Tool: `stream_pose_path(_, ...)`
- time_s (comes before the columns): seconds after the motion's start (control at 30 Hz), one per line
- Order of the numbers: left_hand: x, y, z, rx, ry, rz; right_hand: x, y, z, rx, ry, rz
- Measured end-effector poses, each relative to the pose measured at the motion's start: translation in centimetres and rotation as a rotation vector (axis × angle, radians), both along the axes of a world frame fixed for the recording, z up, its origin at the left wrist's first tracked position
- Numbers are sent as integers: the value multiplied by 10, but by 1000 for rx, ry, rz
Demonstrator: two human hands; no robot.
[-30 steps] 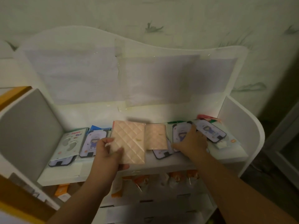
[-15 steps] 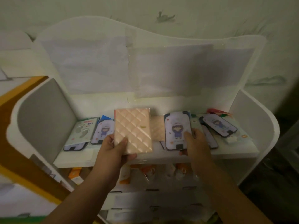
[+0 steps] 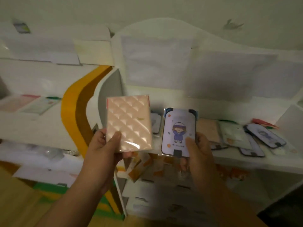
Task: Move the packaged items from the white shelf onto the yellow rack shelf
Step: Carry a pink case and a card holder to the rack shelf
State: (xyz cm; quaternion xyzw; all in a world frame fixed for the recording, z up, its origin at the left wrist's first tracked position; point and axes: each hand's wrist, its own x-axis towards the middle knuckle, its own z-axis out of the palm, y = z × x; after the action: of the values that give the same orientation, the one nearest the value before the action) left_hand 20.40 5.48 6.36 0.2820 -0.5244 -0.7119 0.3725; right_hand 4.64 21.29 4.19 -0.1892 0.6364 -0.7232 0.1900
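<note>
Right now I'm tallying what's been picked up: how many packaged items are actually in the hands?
2. The left hand holds the pink quilted package; the right hand holds the cartoon-figure package. More packages still lie on the white shelf.

Orange pkgs [image 3: 139, 169] on tier below, pale wall [image 3: 147, 9] w/ dark bird marks [image 3: 232, 25] behind.
</note>
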Motion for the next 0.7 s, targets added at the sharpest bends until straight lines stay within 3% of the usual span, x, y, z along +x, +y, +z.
stream_pose_path(0.37,241,-90,-7,8,-16,251,212,-122,8,-37,19,315)
stream_pose_path(0.7,346,-149,-5,15,9,301,306,-198,2,-26,133,405)
